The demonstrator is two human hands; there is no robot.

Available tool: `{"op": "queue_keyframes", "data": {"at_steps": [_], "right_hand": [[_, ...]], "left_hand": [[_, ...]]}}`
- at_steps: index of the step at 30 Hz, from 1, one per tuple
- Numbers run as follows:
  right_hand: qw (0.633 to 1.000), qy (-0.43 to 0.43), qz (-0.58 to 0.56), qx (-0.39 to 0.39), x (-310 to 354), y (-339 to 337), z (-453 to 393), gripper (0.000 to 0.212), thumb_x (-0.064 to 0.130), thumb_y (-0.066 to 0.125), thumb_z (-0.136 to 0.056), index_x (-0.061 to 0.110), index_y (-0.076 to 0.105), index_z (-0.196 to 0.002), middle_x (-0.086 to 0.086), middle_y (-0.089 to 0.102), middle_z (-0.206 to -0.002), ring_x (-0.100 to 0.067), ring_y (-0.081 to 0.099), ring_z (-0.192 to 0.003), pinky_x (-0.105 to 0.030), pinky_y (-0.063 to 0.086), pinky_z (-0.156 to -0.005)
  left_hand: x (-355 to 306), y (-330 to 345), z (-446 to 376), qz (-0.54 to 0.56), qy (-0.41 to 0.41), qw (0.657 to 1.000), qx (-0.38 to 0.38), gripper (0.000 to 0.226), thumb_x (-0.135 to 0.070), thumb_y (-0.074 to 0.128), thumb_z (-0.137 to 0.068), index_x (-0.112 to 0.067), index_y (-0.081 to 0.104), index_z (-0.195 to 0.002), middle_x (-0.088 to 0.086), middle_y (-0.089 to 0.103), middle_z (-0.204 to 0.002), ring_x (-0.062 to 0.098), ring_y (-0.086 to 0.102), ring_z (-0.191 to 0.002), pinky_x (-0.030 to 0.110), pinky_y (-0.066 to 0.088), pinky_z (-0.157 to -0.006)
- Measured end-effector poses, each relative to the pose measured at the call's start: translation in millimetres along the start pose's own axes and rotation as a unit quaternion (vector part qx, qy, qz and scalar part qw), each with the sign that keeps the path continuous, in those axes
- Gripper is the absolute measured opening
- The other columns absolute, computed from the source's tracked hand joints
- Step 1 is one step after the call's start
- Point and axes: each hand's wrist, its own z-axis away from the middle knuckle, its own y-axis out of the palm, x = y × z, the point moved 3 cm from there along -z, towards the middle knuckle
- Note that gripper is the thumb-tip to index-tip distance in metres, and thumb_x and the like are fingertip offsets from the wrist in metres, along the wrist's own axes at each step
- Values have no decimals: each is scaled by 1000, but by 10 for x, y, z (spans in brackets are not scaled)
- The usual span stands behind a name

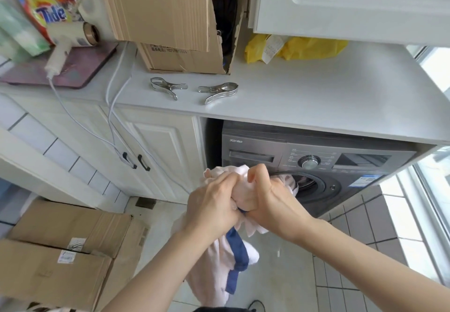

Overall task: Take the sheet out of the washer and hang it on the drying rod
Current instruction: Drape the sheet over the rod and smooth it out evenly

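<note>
— Item one, room around the hands?

— Open floor (pixel 280 275) lies below both hands. The counter edge (pixel 316 129) runs above and beyond them. To the left of the left hand (pixel 214 204) stand white cabinet doors (pixel 155 146), and lower left, two cardboard boxes (pixel 60 250) on the floor. To the right of the right hand (pixel 272 199), a bright window (pixel 433 190).

— Item two, hands?

— Left hand: fingers curled round bunched cloth. Right hand: likewise gripping, thumb raised on top of the bundle. The two sit close together, knuckles nearly meeting.

— Item three, the sheet?

— Pale pink sheet (pixel 219 263), with a blue strip. The wadded part is held between both hands; a bunch sticks up just beyond the left knuckles. One end trails past the right hand into the washer (pixel 316 165) opening. The rest hangs below the wrists, free of the floor as far as I can tell.

— Item four, sundries?

— Two metal clips (pixel 192 90) on the counter, well above the hands, near an open carton (pixel 175 19). A yellow bag (pixel 304 48) farther right.
</note>
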Motion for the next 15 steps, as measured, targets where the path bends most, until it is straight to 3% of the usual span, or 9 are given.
{"op": "queue_keyframes", "data": {"at_steps": [4, 7, 10, 13, 15], "right_hand": [[997, 22, -71, 1, -101, 8, 82, 58, 36, 67, -69, 15, 35, -111, 6, 59, -78, -25, 52, -67, -24, 32, -64], [989, 65, -127, 27, -244, 101, 92, 63, 45, 73, -66, 21, 39, -114, 21, 53, -98, -17, 52, -90, -28, 35, -81], [977, 99, -176, 62, -370, 306, 96, 67, 50, 79, -64, 35, 37, -114, 30, 47, -105, -6, 50, -100, -33, 39, -87], [979, 116, -135, 102, -543, 560, 63, 80, 61, 78, -59, 37, 36, -122, 33, 38, -109, -1, 36, -108, -37, 33, -96], [970, 159, -68, 172, -739, 763, 35, 96, 70, 75, -54, 33, 36, -134, 20, 41, -122, -10, 30, -122, -39, 27, -98]], "left_hand": [[3, -62, -13, -27, 26, 999, -36, 43, -13, 58, -67, -34, 56, -104, -14, 58, -99, 20, 58, -79, 28, 34, -55], [30, -152, -19, -8, 34, 997, -68, 45, -10, 61, -58, -31, 60, -98, -13, 60, -92, 23, 59, -73, 27, 34, -53], [81, -256, -5, 22, 44, 994, -97, 49, -9, 63, -52, -30, 60, -96, -13, 62, -91, 24, 60, -74, 30, 43, -53], [149, -373, 14, 68, 33, 986, -146, 46, -6, 63, -55, -29, 61, -95, -13, 63, -93, 24, 62, -76, 32, 48, -58], [163, -451, 19, 116, 34, 978, -171, 46, -8, 63, -56, -30, 60, -96, -15, 62, -95, 22, 63, -79, 34, 51, -63]]}}
